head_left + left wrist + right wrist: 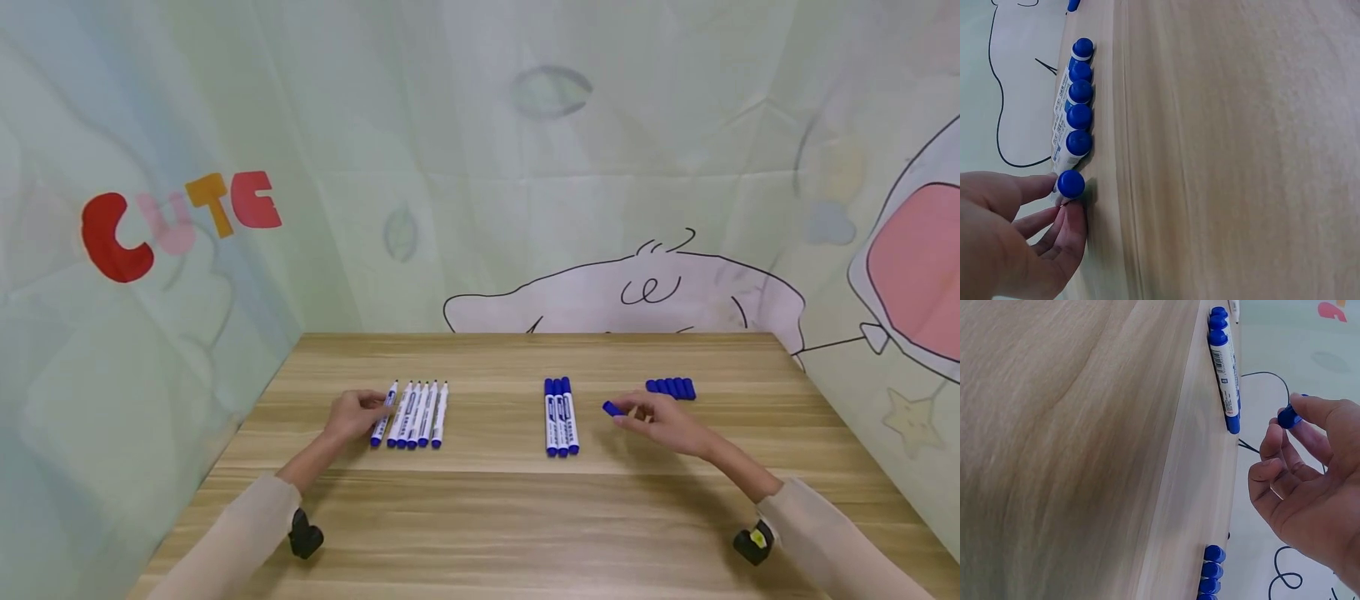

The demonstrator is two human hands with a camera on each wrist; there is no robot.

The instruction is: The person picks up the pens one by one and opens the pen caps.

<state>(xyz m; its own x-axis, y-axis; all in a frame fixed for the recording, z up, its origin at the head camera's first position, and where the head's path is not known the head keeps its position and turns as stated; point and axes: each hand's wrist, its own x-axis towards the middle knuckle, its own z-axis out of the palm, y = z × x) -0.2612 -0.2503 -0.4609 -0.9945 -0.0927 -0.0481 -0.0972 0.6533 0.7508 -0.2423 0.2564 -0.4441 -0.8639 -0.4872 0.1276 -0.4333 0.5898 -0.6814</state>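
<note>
My left hand point(358, 414) pinches an uncapped whiteboard marker point(384, 415) between thumb and fingers, at the left end of a row. Beside it lie several more uncapped markers point(411, 414), tips pointing away from me. In the left wrist view the blue end of the gripped marker point(1071, 184) shows between thumb and fingertips. A small blue marker cap point(612, 408) is pinched in my right hand point(663, 421), held above the table. The right wrist view has that cap point(1289, 417) between thumb and fingertips, the other fingers loosely curled.
Three capped markers point(561, 417) lie side by side mid-table, left of my right hand. A row of several loose blue caps point(671, 388) sits behind the right hand. The wooden table point(480, 525) ends at a printed cloth backdrop point(480, 250).
</note>
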